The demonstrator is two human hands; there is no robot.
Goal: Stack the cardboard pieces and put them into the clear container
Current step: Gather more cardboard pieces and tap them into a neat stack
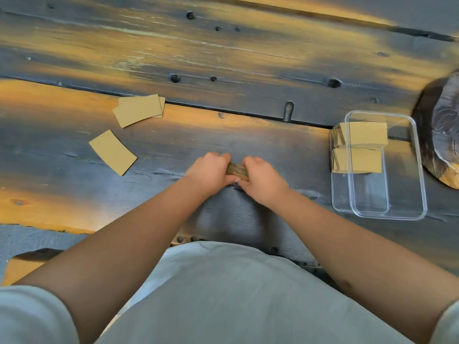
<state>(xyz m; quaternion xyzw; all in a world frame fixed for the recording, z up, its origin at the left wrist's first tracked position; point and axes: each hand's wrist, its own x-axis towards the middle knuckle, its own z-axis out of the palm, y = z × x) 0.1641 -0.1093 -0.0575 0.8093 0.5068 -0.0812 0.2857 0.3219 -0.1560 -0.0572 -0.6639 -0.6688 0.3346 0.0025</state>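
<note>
A stack of brown cardboard pieces (237,169) stands on edge on the table, pressed between my left hand (210,172) and my right hand (261,179). Only its layered edge shows between the fingers. To the right stands the clear container (387,214), a rectangular plastic tub holding two stacks of cardboard (360,148) in its far end. On the left, a single loose cardboard piece (113,152) lies flat, and a small pile of overlapping cardboard pieces (139,110) lies beyond it.
The table is dark, worn wooden planks (223,58) with orange patches and knot holes. A dark rounded wooden object (442,130) sits at the right edge, close behind the container. The table's near edge runs just below my hands.
</note>
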